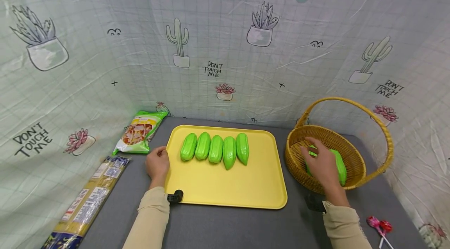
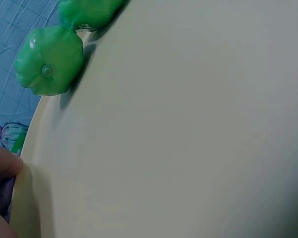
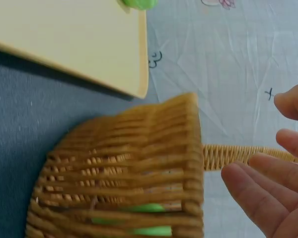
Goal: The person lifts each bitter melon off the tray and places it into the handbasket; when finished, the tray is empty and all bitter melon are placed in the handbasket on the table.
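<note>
Several glossy green ridged gourds (image 1: pixel 216 150) lie side by side along the back of a yellow tray (image 1: pixel 253 186). My left hand (image 1: pixel 158 164) is at the tray's left edge with curled fingers. In the left wrist view a fingertip (image 2: pixel 12 164) presses the rim, and one gourd (image 2: pixel 50 62) shows its nubbed end. On the right, my right hand (image 1: pixel 321 163) hovers over a woven basket (image 1: pixel 299 163) with parted fingers and holds nothing. Inside the basket more green gourds (image 1: pixel 340 168) are partly hidden by that hand. The right wrist view shows the fingers (image 3: pixel 258 198) beyond the basket rim.
A green snack bag (image 1: pixel 140 132) stands behind my left hand. A long noodle packet (image 1: pixel 89 198) lies at the left. The basket's tall arched handle (image 1: pixel 381 132) rises on its right side. Two lollipops (image 1: pixel 379 224) lie at front right. A printed cloth (image 1: pixel 218 38) hangs behind.
</note>
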Tool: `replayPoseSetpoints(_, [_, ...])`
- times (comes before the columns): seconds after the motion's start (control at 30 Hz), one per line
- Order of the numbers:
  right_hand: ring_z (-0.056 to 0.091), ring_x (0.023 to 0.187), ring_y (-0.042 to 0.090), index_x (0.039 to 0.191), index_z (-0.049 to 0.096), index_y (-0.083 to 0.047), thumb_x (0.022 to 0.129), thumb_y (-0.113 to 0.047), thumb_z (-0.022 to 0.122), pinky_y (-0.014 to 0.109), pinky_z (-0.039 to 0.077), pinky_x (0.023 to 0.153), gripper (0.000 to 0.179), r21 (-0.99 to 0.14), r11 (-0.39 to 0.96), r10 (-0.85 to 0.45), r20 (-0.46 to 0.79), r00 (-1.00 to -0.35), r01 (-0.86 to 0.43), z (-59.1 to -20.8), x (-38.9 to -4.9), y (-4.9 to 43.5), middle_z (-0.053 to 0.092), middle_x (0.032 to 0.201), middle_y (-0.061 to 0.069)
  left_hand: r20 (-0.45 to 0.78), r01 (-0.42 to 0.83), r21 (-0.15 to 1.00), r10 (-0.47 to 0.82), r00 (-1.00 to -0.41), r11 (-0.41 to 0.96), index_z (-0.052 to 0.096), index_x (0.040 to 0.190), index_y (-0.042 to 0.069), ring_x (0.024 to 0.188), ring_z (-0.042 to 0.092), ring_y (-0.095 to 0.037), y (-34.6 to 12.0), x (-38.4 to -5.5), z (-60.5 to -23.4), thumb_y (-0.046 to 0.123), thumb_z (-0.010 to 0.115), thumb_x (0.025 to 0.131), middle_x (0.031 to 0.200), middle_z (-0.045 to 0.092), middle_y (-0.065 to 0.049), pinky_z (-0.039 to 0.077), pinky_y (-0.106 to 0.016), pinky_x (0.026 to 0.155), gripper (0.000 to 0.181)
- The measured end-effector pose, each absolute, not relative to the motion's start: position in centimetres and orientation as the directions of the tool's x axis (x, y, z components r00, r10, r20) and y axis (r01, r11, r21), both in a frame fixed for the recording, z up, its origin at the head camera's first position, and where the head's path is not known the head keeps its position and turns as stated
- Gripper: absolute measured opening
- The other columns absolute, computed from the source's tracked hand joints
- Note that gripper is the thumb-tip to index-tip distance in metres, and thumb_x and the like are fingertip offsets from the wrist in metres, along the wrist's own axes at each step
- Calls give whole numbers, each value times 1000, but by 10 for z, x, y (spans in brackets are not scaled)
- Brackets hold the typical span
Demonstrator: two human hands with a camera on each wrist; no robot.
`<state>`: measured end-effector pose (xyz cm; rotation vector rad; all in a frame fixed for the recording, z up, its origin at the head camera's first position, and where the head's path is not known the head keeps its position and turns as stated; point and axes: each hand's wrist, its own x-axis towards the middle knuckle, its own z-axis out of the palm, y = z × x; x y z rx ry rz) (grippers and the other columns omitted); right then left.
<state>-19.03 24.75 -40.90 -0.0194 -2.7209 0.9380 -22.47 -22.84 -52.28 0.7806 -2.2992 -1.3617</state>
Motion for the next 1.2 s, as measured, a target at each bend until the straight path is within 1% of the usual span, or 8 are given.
replayPoseSetpoints(0.13, [66,117,47,144,54,-3,103,-33,60,58,58,89,51,-614,783,76,257,-964,-102,-411,-192,239,64,131,32,24,-282,877,-622,-783,389,73,123,3,109,65,-41,-228,-224,-523,14,51,103,121,71,-23,50,-56,93,31])
replayPoseSetpoints(0.23, [65,119,47,143,54,-3,103,-29,61,58,58,90,49,-614,779,53,263,-963,-125,-415,-193,233,64,132,31,25,-284,875,-622,-782,392,73,122,3,109,65,-41,-227,-223,-522,14,51,103,121,71,-23,50,-56,93,31])
replayPoseSetpoints(0.37, [63,123,47,144,53,-4,103,-28,61,58,57,94,48,-631,764,28,244,-969,-137,-419,-194,225,60,139,28,20,-284,877,-620,-785,388,72,122,2,110,65,-41,-226,-222,-520,14,51,103,122,71,-23,51,-56,93,31])
replayPoseSetpoints(0.53, [66,120,45,142,55,-3,102,-28,63,56,58,91,48,-646,745,14,262,-965,-165,-423,-195,217,63,136,27,18,-282,880,-619,-785,383,72,123,2,112,65,-42,-226,-222,-520,13,50,104,123,71,-24,51,-56,94,31])
replayPoseSetpoints(0.73, [67,119,44,143,55,-4,102,-26,64,56,59,90,47,-647,741,-5,264,-964,-181,-427,-196,208,64,134,27,40,-268,883,-629,-777,386,73,121,2,112,65,-41,-227,-225,-521,13,52,103,121,71,-24,51,-55,95,30])
replayPoseSetpoints(0.8, [68,117,43,142,56,-4,101,-23,64,56,59,89,46,-647,739,-13,267,-964,-189,-428,-197,206,66,131,27,46,-262,887,-639,-768,379,73,121,1,112,65,-41,-227,-226,-521,12,53,103,120,71,-24,51,-54,95,29])
replayPoseSetpoints(0.93, [71,112,42,142,56,-4,101,-22,65,55,61,85,45,-641,742,-22,271,-962,-197,-432,-198,202,67,131,26,48,-253,900,-657,-752,355,73,121,0,114,65,-41,-225,-227,-521,10,54,103,121,71,-24,52,-53,95,28])
replayPoseSetpoints(1.2, [73,106,40,141,57,-5,100,-23,66,47,63,74,45,-644,740,-28,263,-964,-197,-437,-197,197,70,126,25,66,-236,905,-665,-744,354,74,118,-2,115,65,-42,-225,-227,-523,7,55,101,120,71,-25,52,-53,96,27])
